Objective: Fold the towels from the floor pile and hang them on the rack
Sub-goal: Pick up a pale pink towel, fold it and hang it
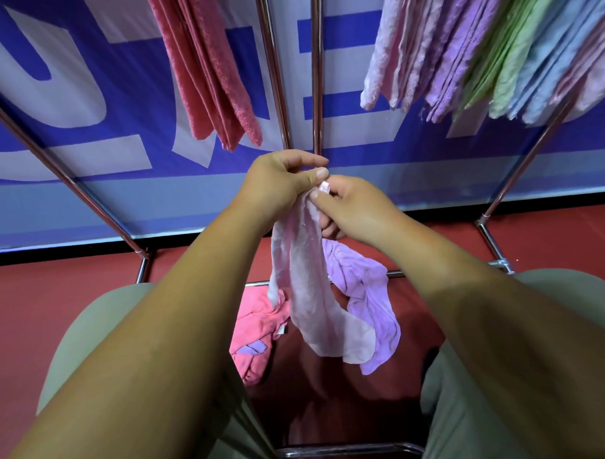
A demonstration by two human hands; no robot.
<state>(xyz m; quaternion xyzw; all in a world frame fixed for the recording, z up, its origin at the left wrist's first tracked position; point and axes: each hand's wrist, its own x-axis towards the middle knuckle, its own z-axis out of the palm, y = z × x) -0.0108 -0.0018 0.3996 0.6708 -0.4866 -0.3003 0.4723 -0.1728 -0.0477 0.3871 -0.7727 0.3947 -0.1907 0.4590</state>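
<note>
The left hand [279, 185] and the right hand [353, 207] both pinch the top corner of a thin, pale pink cloth towel [308, 297]. It hangs down over a soft purple towel [365, 295] and a bright pink towel [256, 327] on the red floor [56, 289]

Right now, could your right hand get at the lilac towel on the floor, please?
Probably not yet: the right hand and the left hand both grip the pale pink towel, which hangs partly in front of the lilac towel. Once freed, the way down looks open.
</note>
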